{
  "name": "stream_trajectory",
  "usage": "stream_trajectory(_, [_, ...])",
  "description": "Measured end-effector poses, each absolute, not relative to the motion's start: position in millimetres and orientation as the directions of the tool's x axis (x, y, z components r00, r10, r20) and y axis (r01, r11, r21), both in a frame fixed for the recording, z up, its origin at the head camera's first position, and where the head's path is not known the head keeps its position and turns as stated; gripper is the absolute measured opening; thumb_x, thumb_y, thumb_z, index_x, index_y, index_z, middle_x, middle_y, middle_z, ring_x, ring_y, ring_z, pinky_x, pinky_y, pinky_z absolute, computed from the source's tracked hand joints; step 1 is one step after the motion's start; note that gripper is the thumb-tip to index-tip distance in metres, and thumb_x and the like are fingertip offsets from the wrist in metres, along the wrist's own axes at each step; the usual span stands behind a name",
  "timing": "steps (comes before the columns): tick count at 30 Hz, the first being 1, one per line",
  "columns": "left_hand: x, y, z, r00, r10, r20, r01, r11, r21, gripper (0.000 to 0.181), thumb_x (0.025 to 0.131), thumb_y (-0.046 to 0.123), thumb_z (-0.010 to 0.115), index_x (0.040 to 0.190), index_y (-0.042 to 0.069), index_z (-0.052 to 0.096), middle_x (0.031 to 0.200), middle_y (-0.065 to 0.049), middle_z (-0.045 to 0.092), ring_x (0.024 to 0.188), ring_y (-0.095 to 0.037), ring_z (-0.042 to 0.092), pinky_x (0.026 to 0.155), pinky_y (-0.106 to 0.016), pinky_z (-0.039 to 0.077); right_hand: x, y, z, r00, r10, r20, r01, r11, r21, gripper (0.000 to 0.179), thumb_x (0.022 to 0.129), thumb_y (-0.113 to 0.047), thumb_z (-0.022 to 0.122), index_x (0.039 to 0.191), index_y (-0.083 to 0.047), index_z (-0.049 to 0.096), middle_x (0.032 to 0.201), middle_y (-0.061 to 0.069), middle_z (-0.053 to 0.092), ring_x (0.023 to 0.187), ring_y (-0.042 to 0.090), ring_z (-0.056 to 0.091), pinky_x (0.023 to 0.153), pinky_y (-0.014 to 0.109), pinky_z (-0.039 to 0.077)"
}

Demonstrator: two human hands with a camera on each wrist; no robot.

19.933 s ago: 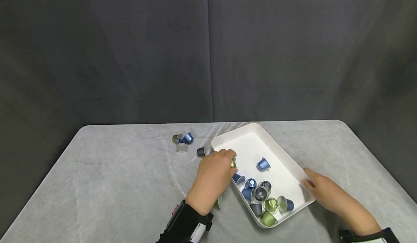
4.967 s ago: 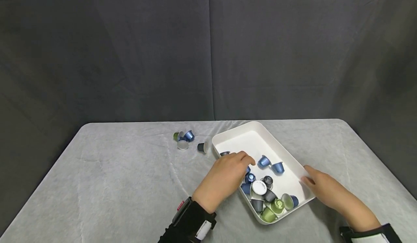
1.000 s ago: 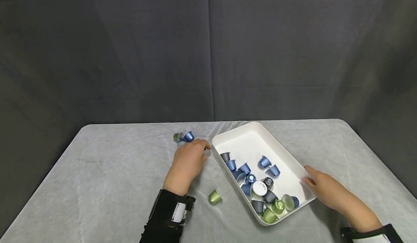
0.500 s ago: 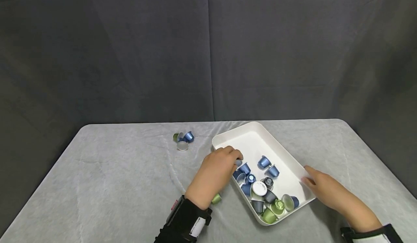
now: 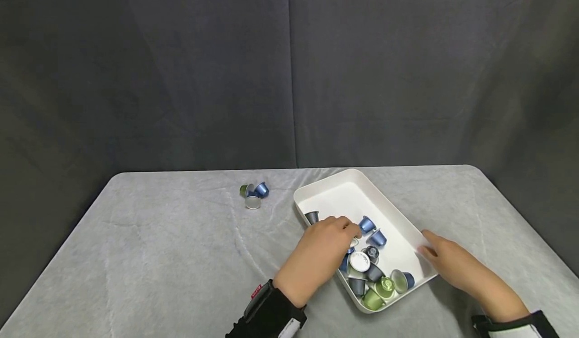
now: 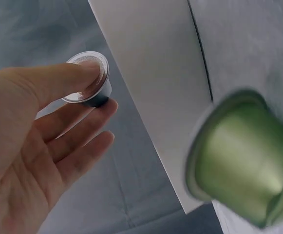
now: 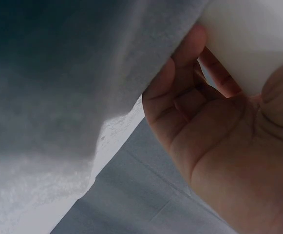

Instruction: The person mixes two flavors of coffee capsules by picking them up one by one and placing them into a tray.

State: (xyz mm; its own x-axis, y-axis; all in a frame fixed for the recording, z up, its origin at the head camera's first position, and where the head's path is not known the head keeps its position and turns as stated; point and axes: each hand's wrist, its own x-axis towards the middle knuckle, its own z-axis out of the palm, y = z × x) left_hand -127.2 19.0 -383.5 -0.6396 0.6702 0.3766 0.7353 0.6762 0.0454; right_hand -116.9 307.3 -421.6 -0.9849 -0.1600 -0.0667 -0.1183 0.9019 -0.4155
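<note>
My left hand (image 5: 321,252) reaches over the left part of the white tray (image 5: 388,204). In the left wrist view, its thumb and fingers pinch a dark coffee capsule (image 6: 105,91) by its silver lid and base. My right hand (image 5: 452,265) grips the tray's right side, thumb at the rim and fingers beneath, as the right wrist view shows. Inside the tray lie blue capsules (image 5: 377,238), green capsules (image 5: 373,300), dark grey capsules (image 5: 357,286) and one with a white lid (image 5: 360,261). The left hand covers some of them.
At the back of the grey-covered table (image 5: 172,257) several more capsules sit together, among them a blue capsule (image 5: 262,189) and a pale-lidded capsule (image 5: 253,202). A green capsule (image 6: 241,158) stands close to the left wrist camera. A dark curtain (image 5: 203,76) hangs behind.
My left hand took the dark capsule off the table left of the tray and carried it right, over the tray's capsules. My right hand keeps its grip on the tray.
</note>
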Motion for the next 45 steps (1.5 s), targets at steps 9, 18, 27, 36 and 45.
stream_trajectory(9, [-116, 34, -384, -0.559, 0.743, 0.367, 0.768, 0.631, -0.107, 0.029, 0.083, 0.016, 0.078, 0.109, 0.026, 0.070, 0.107, 0.012, 0.066, 0.088, -0.007, 0.062, 0.072, -0.021, 0.047, -117, 307, -423, -0.985, -0.164, -0.059, -0.125, 0.902, -0.414, 0.023, 0.099, -0.008, 0.055, 0.115, 0.008, 0.053, 0.101, 0.025, 0.064, 0.097, 0.038, 0.063, 0.081, 0.058, 0.048])
stream_trajectory(18, [-102, 45, -386, -0.482, 0.789, 0.380, 0.802, 0.572, -0.171, 0.021, 0.087, 0.020, 0.075, 0.106, 0.027, 0.071, 0.105, 0.012, 0.064, 0.091, -0.005, 0.060, 0.074, -0.020, 0.048, -117, 308, -421, -0.984, -0.162, -0.073, -0.118, 0.902, -0.415, 0.023, 0.099, -0.007, 0.055, 0.115, 0.008, 0.053, 0.097, 0.021, 0.064, 0.090, 0.031, 0.061, 0.077, 0.055, 0.049])
stream_trajectory(27, [-99, 47, -386, -0.462, 0.805, 0.372, 0.809, 0.554, -0.194, 0.020, 0.092, 0.021, 0.070, 0.111, 0.027, 0.070, 0.112, 0.012, 0.062, 0.096, -0.005, 0.058, 0.078, -0.018, 0.047, -117, 308, -420, -0.983, -0.167, -0.079, -0.120, 0.901, -0.416, 0.025, 0.099, -0.007, 0.055, 0.117, 0.009, 0.052, 0.104, 0.027, 0.064, 0.098, 0.038, 0.063, 0.079, 0.057, 0.049])
stream_trajectory(36, [-99, 48, -386, -0.484, 0.801, 0.353, 0.802, 0.567, -0.188, 0.025, 0.093, 0.020, 0.068, 0.117, 0.026, 0.068, 0.124, 0.009, 0.062, 0.104, -0.007, 0.060, 0.084, -0.021, 0.049, -116, 307, -420, -0.982, -0.174, -0.071, -0.128, 0.896, -0.426, 0.025, 0.098, -0.006, 0.055, 0.118, 0.010, 0.053, 0.103, 0.026, 0.065, 0.096, 0.036, 0.063, 0.078, 0.056, 0.050])
stream_trajectory(45, [-100, 47, -387, -0.496, 0.790, 0.361, 0.795, 0.580, -0.176, 0.026, 0.090, 0.020, 0.071, 0.115, 0.026, 0.068, 0.118, 0.009, 0.064, 0.101, -0.007, 0.060, 0.082, -0.021, 0.049, -117, 308, -421, -0.982, -0.175, -0.068, -0.131, 0.901, -0.414, 0.027, 0.099, -0.007, 0.055, 0.119, 0.011, 0.052, 0.104, 0.028, 0.064, 0.099, 0.042, 0.063, 0.080, 0.058, 0.049])
